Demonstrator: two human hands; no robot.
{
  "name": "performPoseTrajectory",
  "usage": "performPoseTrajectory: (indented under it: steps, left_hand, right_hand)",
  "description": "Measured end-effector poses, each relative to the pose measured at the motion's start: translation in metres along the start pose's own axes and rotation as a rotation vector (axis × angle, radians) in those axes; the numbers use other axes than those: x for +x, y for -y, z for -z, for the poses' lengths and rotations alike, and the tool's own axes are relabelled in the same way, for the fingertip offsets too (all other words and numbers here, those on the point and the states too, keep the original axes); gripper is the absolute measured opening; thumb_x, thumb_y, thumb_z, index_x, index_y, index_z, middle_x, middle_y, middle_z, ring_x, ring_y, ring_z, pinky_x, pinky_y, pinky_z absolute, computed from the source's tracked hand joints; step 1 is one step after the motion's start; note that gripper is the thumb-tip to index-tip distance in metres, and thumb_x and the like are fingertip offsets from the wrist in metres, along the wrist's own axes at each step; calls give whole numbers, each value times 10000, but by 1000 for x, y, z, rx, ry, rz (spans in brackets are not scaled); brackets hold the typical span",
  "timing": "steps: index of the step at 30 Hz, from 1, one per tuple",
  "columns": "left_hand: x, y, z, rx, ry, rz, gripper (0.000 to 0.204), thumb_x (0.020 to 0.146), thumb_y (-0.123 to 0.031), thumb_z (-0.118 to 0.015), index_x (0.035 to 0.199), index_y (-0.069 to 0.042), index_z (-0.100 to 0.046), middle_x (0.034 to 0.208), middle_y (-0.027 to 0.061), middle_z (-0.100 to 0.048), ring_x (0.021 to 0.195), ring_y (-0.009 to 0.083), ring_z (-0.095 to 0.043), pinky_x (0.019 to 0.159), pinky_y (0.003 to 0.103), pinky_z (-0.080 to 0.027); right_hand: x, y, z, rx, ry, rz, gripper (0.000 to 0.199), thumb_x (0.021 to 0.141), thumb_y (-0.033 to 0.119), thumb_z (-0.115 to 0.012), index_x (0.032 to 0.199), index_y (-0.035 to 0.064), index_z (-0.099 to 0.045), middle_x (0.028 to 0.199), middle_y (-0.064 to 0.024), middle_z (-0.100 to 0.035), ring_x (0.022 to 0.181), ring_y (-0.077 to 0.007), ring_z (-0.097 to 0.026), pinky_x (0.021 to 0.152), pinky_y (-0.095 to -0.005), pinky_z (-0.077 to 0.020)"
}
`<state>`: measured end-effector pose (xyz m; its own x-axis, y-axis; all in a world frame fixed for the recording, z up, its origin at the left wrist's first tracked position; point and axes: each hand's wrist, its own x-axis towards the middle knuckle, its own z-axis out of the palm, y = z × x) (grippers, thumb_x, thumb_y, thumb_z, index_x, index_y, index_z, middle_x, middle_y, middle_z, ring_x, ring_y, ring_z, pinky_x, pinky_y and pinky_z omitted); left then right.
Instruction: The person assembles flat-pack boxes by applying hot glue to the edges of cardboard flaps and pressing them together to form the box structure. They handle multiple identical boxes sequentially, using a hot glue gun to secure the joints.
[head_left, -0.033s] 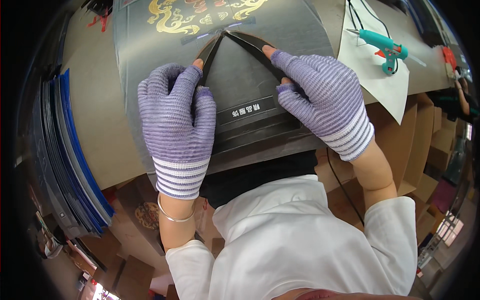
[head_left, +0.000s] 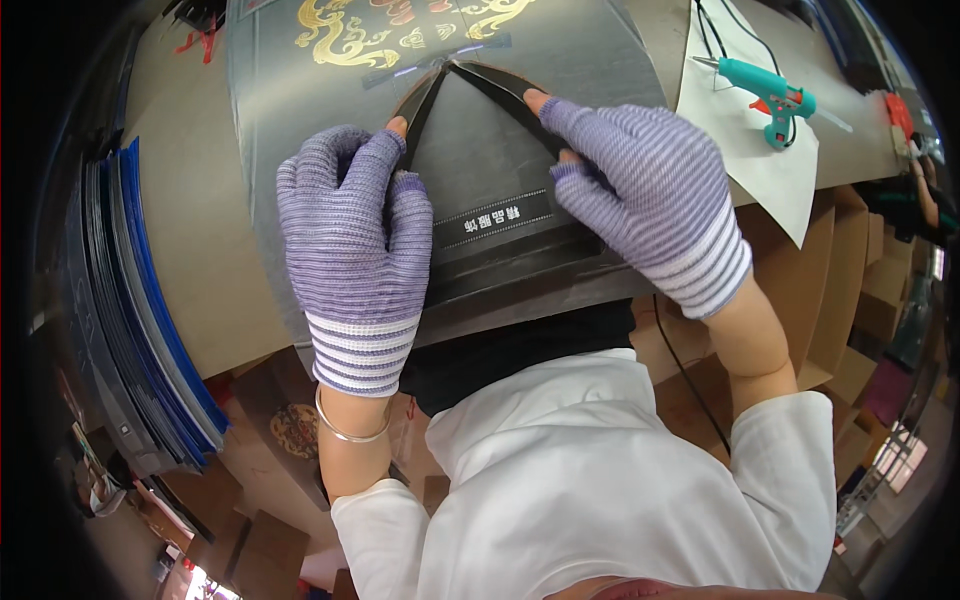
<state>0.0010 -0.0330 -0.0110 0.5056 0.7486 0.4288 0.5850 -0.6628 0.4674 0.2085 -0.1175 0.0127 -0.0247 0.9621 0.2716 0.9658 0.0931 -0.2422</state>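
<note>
A dark grey flat box sheet (head_left: 560,60) with gold ornament lies on the brown table (head_left: 200,230). A triangular dark flap (head_left: 490,160) is folded toward me on it, with a pale label strip. My left hand (head_left: 355,240), in a purple striped fingerless glove, lies flat on the flap's left edge, its fingertip on the fold line. My right hand (head_left: 640,195), gloved the same, presses flat on the right fold edge. Neither hand holds anything.
A teal glue gun (head_left: 775,95) rests on a white paper sheet (head_left: 760,170) at the right, its black cable (head_left: 680,350) running down past the table edge. A stack of blue and dark sheets (head_left: 140,300) stands at the left. Brown cardboard boxes (head_left: 845,290) sit below right.
</note>
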Motion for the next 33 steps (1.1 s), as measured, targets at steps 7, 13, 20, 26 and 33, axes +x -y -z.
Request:
performPoseTrajectory:
  steps: [7,13,20,26,33]
  left_hand:
    - [-1,1,-2,6,-16,-31,311,784,-34,-645,1091,-15,-695,986,138,-602,901,291,-548,834,395,-474]
    - [1,-3,-3,79,-39,-56,309,777,-61,-656,1082,-33,-699,988,134,-605,917,297,-558,828,408,-474]
    - [-6,-42,7,-180,371,-492,311,688,-172,-756,985,-85,-723,967,91,-635,964,294,-581,855,416,-455]
    - [1,-42,-10,-71,477,-539,242,725,-192,-749,941,-86,-722,974,79,-649,923,265,-585,800,412,-458]
    - [8,-40,-5,-45,524,-553,275,728,-183,-750,995,-118,-728,1016,73,-643,939,266,-579,809,416,-452]
  right_hand:
    - [32,-7,-25,165,-107,18,234,896,197,-676,1079,59,-718,983,-131,-726,888,-301,-702,807,-361,-554]
    - [29,-13,-39,149,-170,71,240,940,290,-585,1093,142,-694,942,-98,-718,843,-292,-687,780,-409,-558]
    - [30,-8,-36,146,-136,32,202,894,207,-670,1055,96,-721,989,-100,-728,892,-284,-696,804,-367,-547]
    - [27,-5,-37,126,-122,12,203,881,214,-667,1056,125,-720,957,-99,-725,856,-291,-691,777,-379,-547]
    - [29,-8,-38,131,-132,-10,215,883,225,-659,1070,134,-715,976,-79,-726,869,-282,-689,786,-379,-548]
